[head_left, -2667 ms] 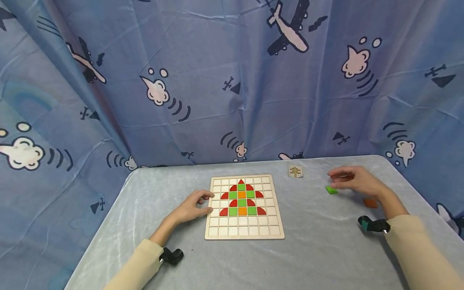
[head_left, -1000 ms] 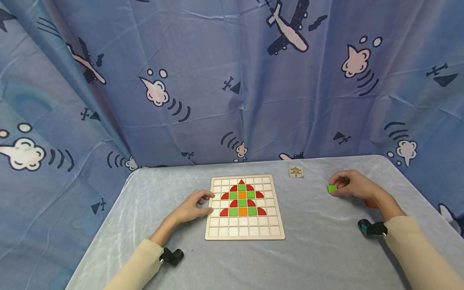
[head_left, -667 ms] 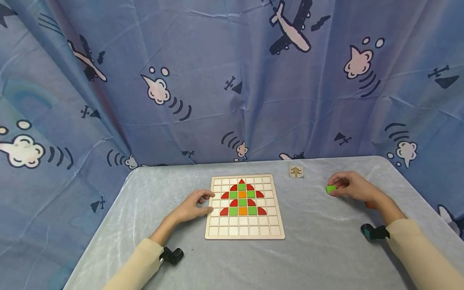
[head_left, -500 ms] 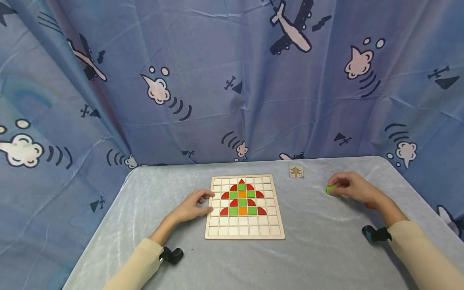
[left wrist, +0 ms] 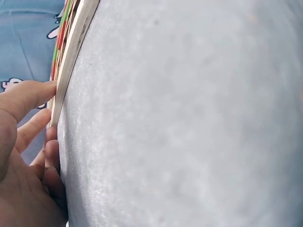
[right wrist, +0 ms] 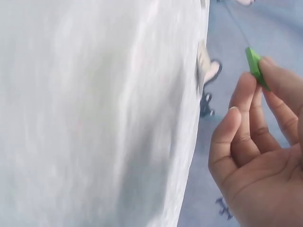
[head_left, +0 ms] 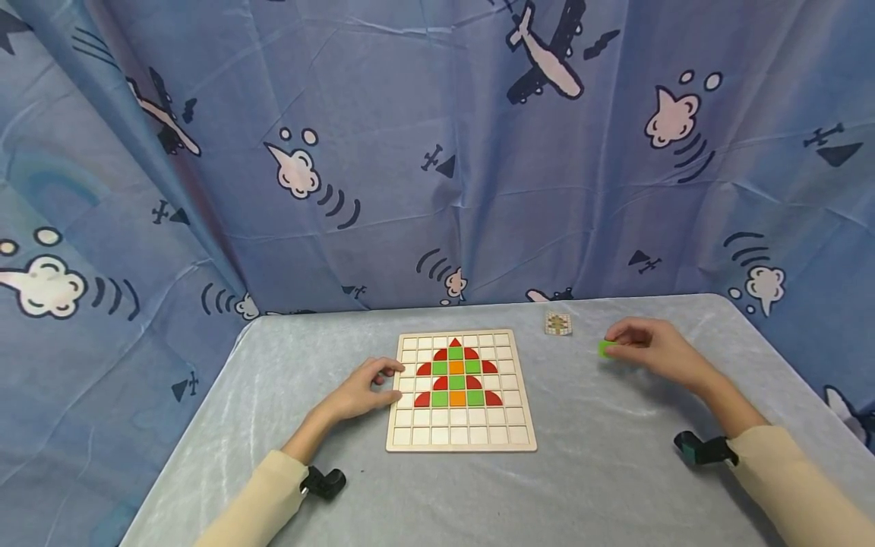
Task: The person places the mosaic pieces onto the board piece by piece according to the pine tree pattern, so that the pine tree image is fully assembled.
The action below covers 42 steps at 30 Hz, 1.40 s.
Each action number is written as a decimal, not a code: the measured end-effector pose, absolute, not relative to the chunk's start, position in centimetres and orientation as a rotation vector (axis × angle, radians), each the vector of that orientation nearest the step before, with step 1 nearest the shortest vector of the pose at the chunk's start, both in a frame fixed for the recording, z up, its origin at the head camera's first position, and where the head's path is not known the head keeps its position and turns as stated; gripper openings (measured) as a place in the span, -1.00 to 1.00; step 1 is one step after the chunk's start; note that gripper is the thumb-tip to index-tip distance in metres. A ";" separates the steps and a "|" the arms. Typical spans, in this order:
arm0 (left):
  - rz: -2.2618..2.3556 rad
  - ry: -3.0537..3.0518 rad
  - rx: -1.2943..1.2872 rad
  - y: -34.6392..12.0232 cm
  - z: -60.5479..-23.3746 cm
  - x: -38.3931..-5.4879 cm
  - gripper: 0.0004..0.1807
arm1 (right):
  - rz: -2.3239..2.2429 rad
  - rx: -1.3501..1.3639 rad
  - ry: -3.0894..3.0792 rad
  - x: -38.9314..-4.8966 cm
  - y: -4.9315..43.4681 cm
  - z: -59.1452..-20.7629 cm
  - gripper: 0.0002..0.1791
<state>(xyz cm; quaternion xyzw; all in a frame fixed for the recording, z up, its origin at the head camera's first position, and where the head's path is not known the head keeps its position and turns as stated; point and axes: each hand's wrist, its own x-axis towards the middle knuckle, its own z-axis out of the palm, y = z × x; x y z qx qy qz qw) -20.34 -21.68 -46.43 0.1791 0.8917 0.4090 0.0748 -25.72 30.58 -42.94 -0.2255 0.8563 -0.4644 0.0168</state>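
A square wooden grid board lies mid-table, with red, green and orange pieces set in it as a tree-like shape. My left hand rests at its left edge. In the left wrist view, the thumb touches the board's rim and the other fingers lie loosely bent beside it. Over the table's right part, my right hand pinches a green tile between thumb and fingertips. The right wrist view shows this green tile raised above the cloth, its edge turned to the camera.
Behind the board's right corner lies a small patterned card. A pale grey cloth covers the table. A blue printed curtain hangs along the back and sides. The orange piece seen earlier is hidden by my right arm.
My right hand reached down to the green tile, took it between its fingertips and lifted it, and has since moved a little left with it. The left hand and board have stayed still.
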 end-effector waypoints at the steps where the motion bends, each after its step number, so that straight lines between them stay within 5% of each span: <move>1: 1.231 2.674 0.542 -21.7 -46.4 -20.3 -0.52 | -1.484 -0.716 2.630 -25.6 30.2 -42.9 -0.77; 42: 1.237 2.668 0.555 -21.8 -46.4 -20.4 -0.52 | -1.595 -0.873 2.269 -23.6 20.0 -43.0 -0.80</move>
